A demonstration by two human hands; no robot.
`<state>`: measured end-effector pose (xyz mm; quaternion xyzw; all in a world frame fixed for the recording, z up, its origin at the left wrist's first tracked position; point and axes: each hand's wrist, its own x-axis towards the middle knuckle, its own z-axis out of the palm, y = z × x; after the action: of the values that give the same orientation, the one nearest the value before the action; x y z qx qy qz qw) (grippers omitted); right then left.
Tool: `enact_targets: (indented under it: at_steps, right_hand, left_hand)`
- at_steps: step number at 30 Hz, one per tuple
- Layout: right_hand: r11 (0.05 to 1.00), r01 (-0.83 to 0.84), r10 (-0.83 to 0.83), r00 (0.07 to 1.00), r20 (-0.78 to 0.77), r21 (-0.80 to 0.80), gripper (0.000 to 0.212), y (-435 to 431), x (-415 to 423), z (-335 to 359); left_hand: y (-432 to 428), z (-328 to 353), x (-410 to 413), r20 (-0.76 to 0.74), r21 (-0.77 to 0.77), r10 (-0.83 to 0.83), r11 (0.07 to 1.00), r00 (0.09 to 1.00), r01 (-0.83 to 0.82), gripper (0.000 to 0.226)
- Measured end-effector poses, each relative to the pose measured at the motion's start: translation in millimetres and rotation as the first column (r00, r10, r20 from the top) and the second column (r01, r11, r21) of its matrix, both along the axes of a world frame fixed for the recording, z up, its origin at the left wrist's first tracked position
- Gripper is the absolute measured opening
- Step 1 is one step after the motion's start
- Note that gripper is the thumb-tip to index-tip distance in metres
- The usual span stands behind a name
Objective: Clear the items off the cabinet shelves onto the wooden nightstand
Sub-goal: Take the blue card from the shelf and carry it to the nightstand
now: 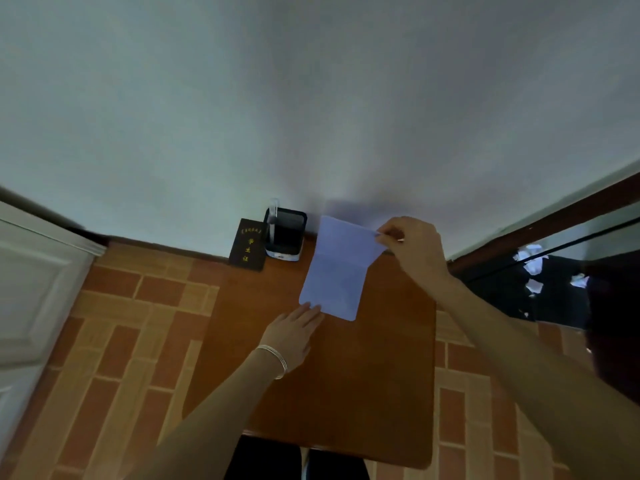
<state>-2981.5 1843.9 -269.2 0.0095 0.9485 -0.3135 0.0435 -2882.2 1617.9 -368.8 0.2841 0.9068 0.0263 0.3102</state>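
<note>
Pale-blue folded paper sheet point(341, 268) hangs over our wooden nightstand point(346, 393), right hand point(414, 245) pinching its top corner, flat left hand point(294, 332) touching its bottom edge; dark booklet point(247, 244) and black pen holder point(285, 235) stand just beside it against the wall

Things lying on the nightstand point(346, 393)

A booklet point(247, 244) is leaning at the nightstand's back left, a holder point(286, 234) is standing just right of it, and a sheet point(337, 268) is resting right of the holder.

Dim, softly blurred view, edges bowed, perhaps lit from above.
</note>
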Motion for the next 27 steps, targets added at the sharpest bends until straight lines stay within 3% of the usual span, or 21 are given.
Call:
enact_targets:
  at_steps: [7, 10, 15, 23, 27]
  right_hand:
    - [0.98, -0.001, -0.029, 0.988, -0.153, -0.197, 0.01, 1, 8, -18]
    - [0.992, -0.012, -0.024, 0.96, -0.279, -0.124, 0.002, 4, 7, -25]
    - [0.996, 0.026, 0.016, 0.895, -0.445, 0.09, 0.01, -3, -6, -29]
    - [0.987, 0.028, 0.065, 0.832, -0.551, 0.159, 0.003, -16, -24, -28]
    - [0.974, -0.001, 0.136, 0.803, -0.581, 0.226, 0.021, -13, -17, -33]
  left_hand:
    - [4, -33, 9, -0.089, -0.009, -0.021, 1.0, 0.996, 0.02, 0.061]
    - [4, -40, 9, -0.113, 0.007, 0.012, 1.0, 0.994, -0.012, 0.062]
    - [8, -40, -2, -0.125, 0.041, 0.152, 0.988, 0.981, -0.147, 0.06]
    - [10, -44, -12, -0.16, 0.034, 0.212, 0.977, 0.964, -0.209, 0.062]
    - [10, -47, -15, -0.167, 0.022, 0.206, 0.979, 0.964, -0.205, 0.062]
